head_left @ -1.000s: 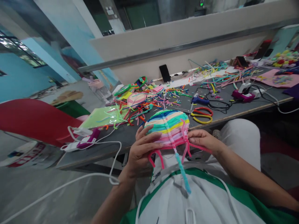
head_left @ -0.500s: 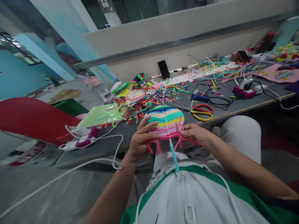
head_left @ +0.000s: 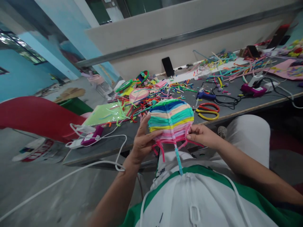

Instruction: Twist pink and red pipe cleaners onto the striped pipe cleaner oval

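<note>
Between my hands is a striped pipe-cleaner fan (head_left: 170,119), banded in green, blue, peach, teal, yellow and pink. A pale stem crosses its middle and continues below as a light-blue handle (head_left: 178,160) that points at my body. My left hand (head_left: 144,138) grips the left edge, fingers over the front. On the lower right edge, my right hand (head_left: 201,136) pinches the fan between thumb and fingers. Loose pink pipe-cleaner ends (head_left: 161,150) hang from the bottom. The fan's back is hidden from me.
Red-and-yellow-handled scissors (head_left: 208,112) and a blue glue gun (head_left: 206,95) lie right of the fan. Cut pipe cleaners (head_left: 177,88) litter the dark table. A phone (head_left: 168,66) leans on the wall. A white cable (head_left: 59,179) runs past my left forearm.
The fan has tipped up to face me more and appears larger. Both hands still hold its edges, and the camera view has shifted slightly.
</note>
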Demonstrator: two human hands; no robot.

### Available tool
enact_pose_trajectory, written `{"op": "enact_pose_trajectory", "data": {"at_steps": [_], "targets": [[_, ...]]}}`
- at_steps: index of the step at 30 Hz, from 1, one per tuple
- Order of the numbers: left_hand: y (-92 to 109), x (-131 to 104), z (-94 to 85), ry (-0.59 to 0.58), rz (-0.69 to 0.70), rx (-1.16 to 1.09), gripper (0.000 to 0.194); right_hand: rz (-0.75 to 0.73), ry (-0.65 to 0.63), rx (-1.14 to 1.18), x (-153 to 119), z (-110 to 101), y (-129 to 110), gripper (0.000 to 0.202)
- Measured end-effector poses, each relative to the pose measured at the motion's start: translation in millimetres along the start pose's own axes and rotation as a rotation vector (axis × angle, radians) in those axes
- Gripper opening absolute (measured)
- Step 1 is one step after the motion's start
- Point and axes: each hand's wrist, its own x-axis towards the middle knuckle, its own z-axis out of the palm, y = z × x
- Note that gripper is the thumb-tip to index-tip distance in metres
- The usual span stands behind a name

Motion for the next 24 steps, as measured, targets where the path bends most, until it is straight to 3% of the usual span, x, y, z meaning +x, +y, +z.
{"op": "enact_pose_trajectory", "data": {"at_steps": [6, 11, 15, 20, 24], "targets": [[-5.6, 1.0, 2.6, -0.026, -0.007, 0.018, 0.034, -0.058, 0.044, -0.132, -2.1, -0.7, 7.3, 0.027], [-9.0, 5.6, 2.1, -0.128, -0.127, 0.037, 0.035, -0.016, 0.139, -0.126, 0.4, 0.4, 12.6, 0.027], [2.2, 18.9, 2.8, -0.173, -0.225, 0.107, 0.035, 0.037, 0.189, -0.140, 3.8, 2.6, 16.0, 0.028], [29.1, 49.5, 27.7, -0.259, -0.214, 0.138, 0.023, 0.090, 0.205, -0.120, 10.1, 8.6, 23.8, 0.031], [39.0, 64.4, 53.3, -0.356, -0.187, 0.134, 0.019, 0.078, 0.170, -0.052, 13.0, 11.7, 31.5, 0.032]]}}
